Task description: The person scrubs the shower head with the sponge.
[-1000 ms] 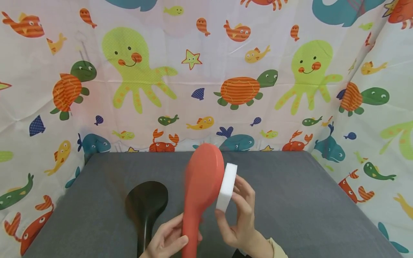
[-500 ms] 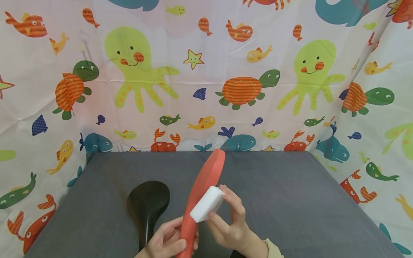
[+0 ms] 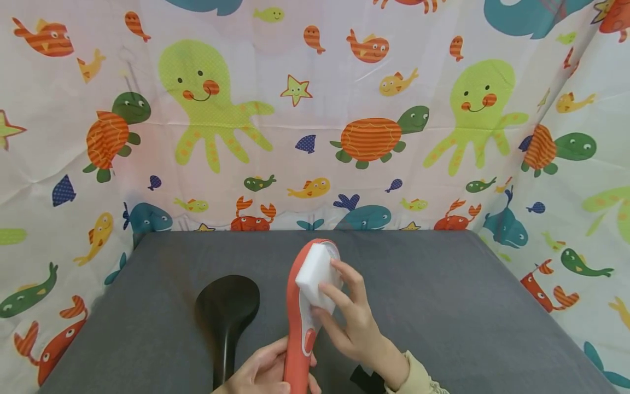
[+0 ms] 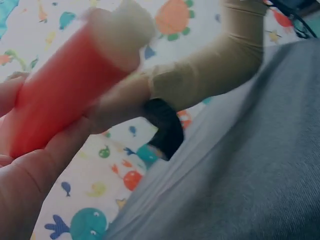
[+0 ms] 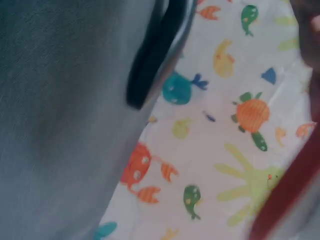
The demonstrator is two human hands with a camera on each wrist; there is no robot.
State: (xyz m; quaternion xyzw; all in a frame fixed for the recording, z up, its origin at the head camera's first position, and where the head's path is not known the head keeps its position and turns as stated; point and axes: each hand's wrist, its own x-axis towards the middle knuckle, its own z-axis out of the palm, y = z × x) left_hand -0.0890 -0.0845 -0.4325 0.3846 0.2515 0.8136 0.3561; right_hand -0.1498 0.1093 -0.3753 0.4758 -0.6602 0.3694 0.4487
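Note:
My left hand (image 3: 263, 368) grips the handle of a red handheld shower head (image 3: 295, 323), held upright above the table. Its pale grey face, with a red button on the neck, is turned partly to the right. Between the thumb and fingertips of my right hand (image 3: 356, 320) is a white sponge (image 3: 315, 276), held against that face and covering much of it. In the left wrist view, fingers wrap the blurred red handle (image 4: 65, 95). A red edge (image 5: 285, 185) shows at the right of the right wrist view.
Left of my hands, a black thing with a round head and long handle (image 3: 228, 306) lies on the grey tabletop (image 3: 467, 317). A white curtain (image 3: 275, 54) printed with sea animals surrounds the table's back and sides. A black strap (image 3: 366, 378) hangs near my right wrist.
The red shower head has turned from its smooth back, through edge-on, to show its grey face. The sponge, first beside the back edge, then near the neck, is now up on the face.

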